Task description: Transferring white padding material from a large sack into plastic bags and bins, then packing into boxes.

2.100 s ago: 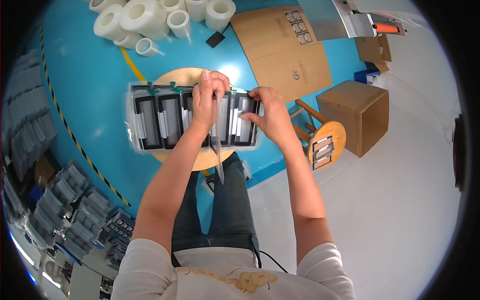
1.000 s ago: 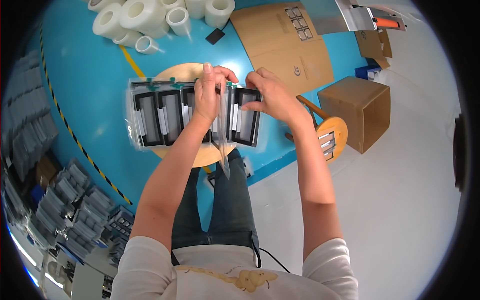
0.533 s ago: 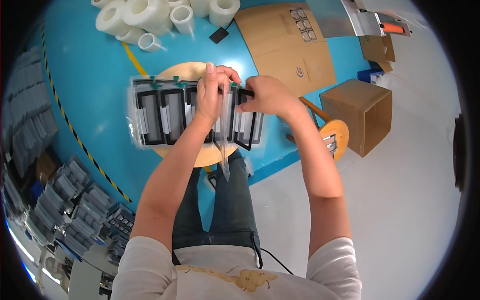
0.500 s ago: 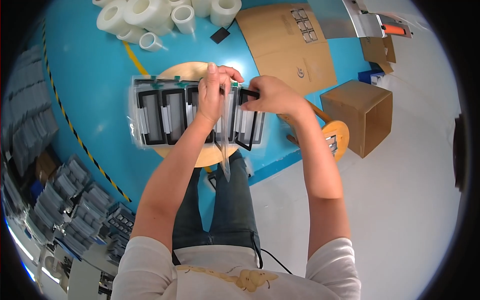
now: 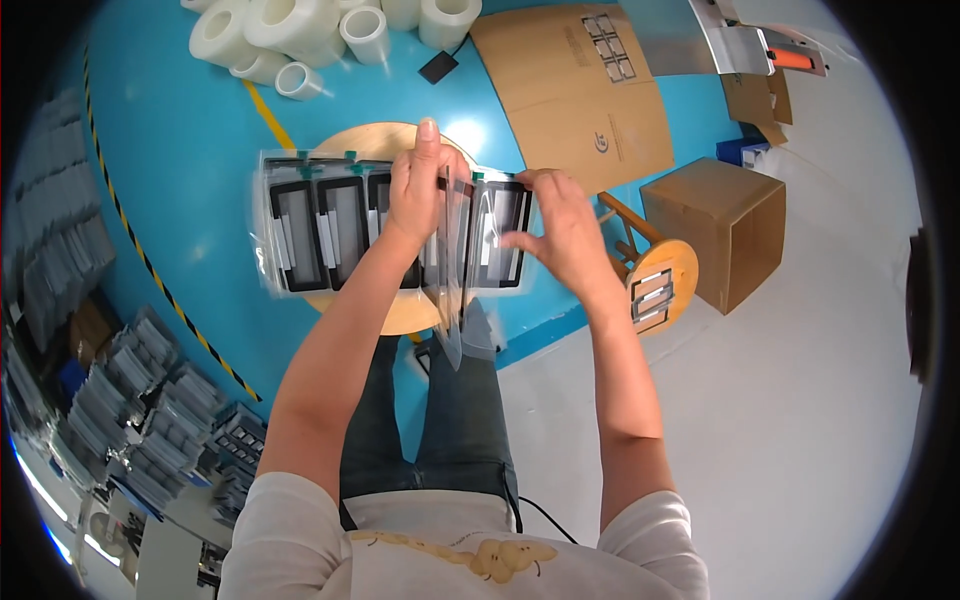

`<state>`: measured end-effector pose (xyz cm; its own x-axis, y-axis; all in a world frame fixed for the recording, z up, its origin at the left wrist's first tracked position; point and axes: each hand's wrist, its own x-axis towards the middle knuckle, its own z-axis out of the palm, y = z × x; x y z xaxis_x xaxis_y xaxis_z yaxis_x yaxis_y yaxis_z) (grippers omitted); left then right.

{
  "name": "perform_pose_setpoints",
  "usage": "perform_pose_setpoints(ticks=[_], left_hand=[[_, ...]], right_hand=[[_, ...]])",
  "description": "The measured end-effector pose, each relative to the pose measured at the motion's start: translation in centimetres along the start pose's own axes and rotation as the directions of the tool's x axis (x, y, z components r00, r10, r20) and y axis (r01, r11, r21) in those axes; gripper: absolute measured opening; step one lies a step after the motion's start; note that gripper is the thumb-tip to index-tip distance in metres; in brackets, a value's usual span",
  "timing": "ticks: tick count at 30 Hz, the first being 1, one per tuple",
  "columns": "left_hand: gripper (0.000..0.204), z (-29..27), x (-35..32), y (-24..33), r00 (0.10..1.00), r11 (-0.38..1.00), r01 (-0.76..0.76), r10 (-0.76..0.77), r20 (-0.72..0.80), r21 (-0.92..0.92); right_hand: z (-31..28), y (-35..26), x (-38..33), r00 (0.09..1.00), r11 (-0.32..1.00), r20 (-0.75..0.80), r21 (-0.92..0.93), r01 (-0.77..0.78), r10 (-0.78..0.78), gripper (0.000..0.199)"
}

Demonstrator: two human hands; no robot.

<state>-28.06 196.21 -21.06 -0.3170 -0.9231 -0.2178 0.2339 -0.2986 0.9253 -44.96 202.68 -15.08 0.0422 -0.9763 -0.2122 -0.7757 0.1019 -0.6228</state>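
Note:
Across a round wooden stool top (image 5: 410,316) lies a row of black rectangular frames (image 5: 325,235) with pale panels and clear plastic film around them. My left hand (image 5: 414,205) is closed on raised clear plastic film (image 5: 455,335), its thumb pointing up. That film stands on edge and hangs over the near side, toward my knees. At the right end of the row, a black frame (image 5: 524,245) lies flat on its pale panel. My right hand (image 5: 570,230) rests by this frame's right edge, fingers at the upper corner and thumb apart over the panel.
Several translucent film rolls (image 5: 365,35) stand at the back left. Flat cardboard (image 5: 570,100) lies behind. An open cardboard box (image 5: 715,230) and a small wooden stool (image 5: 682,262) bearing more frames are to the right. Stacked grey parts (image 5: 160,420) fill the left side.
The black frame at the right end was tilted in my right hand; now it lies straight in the row. My right hand has opened and shifted right and down. My left hand still holds the film.

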Motion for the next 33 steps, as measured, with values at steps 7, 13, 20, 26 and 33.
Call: perform_pose_setpoints(ticks=[7, 13, 20, 26, 33], left_hand=[[0.061, -0.4, 0.1, 0.1, 1.000, 0.987, 0.001, -0.006, -0.030, -0.163], [0.063, -0.4, -0.2, 0.6, 0.999, 0.999, 0.014, -0.012, -0.048, 0.043], [0.068, -1.0, 0.1, 0.1, 0.999, 1.000, -0.025, 0.026, 0.023, -0.013], [0.067, -0.6, 0.0, -0.1, 0.999, 0.999, -0.047, 0.047, -0.002, 0.007], [0.061, 0.0, -0.1, 0.3, 0.999, 0.999, -0.032, 0.032, -0.040, 0.012]], right_hand=[[1.0, -0.5, 0.0, 0.996, 0.953, 0.053, -0.291, 0.084, -0.071, 0.065], [1.3, -1.0, -0.1, 0.998, 0.947, 0.027, -0.317, 0.058, -0.052, 0.071], [1.6, -1.5, -0.3, 0.999, 0.936, -0.007, -0.348, 0.048, -0.054, 0.071], [1.3, -1.2, 0.4, 0.998, 0.941, 0.069, -0.338, 0.011, 0.012, 0.072], [1.7, -0.7, 0.8, 1.000, 0.957, 0.005, -0.291, 0.009, -0.008, 0.067]])
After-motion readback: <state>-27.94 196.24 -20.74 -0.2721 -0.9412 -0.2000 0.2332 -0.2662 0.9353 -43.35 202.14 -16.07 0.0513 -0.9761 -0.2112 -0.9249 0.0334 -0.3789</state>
